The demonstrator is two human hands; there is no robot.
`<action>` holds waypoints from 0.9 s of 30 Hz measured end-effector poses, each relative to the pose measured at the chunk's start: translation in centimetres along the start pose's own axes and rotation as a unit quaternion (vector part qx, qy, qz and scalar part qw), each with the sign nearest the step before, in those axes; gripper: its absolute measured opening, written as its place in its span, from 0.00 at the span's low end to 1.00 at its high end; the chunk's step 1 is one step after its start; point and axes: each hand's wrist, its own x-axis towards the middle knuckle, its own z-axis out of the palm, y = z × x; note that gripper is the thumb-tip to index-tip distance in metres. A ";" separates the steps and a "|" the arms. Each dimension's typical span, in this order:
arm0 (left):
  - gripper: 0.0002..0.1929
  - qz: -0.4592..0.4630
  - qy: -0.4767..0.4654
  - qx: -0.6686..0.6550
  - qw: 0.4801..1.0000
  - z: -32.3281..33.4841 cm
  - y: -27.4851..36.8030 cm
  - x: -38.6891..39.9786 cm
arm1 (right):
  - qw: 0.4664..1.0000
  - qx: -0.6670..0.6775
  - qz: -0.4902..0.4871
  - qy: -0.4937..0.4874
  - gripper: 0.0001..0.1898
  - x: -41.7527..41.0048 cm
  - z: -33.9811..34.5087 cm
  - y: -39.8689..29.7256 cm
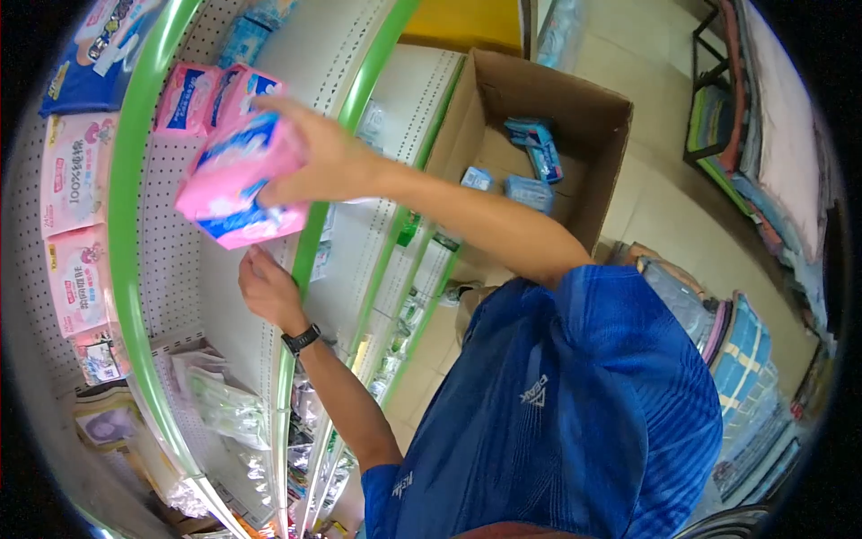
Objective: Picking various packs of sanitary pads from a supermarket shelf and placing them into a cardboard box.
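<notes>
My right hand (330, 151) grips pink-and-blue sanitary pad packs (236, 182), apparently two pressed together and blurred, in front of a shelf with a green edge strip (303, 256). Just below their lower corner is my left hand (269, 286), fingers curled together and seemingly holding nothing; whether its fingertips touch the pack cannot be told. A dark watch is on that wrist. Behind the held packs, similar pink packs (188, 98) stand on the white shelf against a perforated back panel (168, 236).
Pale pink packs (77, 175) line the upper shelf at left. An open cardboard box (552, 87) holds several blue packs (528, 192). Clear-wrapped goods (229, 404) lie farther along the shelf. Folded textiles (747, 364) are stacked at right, near a rack of fabrics (781, 135).
</notes>
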 end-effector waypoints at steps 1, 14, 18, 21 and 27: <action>0.22 0.010 -0.008 -0.012 1.000 0.0 0.0 0.0 | 0.992 0.126 0.029 -0.013 0.55 -1.5 -2.7 -0.4; 0.24 0.041 0.029 0.012 0.999 -0.2 0.4 -0.1 | 0.771 0.071 0.435 0.460 0.32 -23.0 -26.9 12.7; 0.19 0.002 0.027 0.003 1.000 -0.1 0.4 -0.2 | 0.734 0.095 0.473 0.478 0.41 -24.3 -27.3 16.5; 0.19 0.006 0.032 0.007 0.999 0.0 0.3 -0.2 | 0.759 0.075 0.442 0.472 0.48 -21.4 -25.0 15.3; 0.18 0.031 0.043 -0.024 0.998 -0.3 0.5 -0.2 | 0.912 -0.183 0.058 0.362 0.39 -7.6 -16.5 8.6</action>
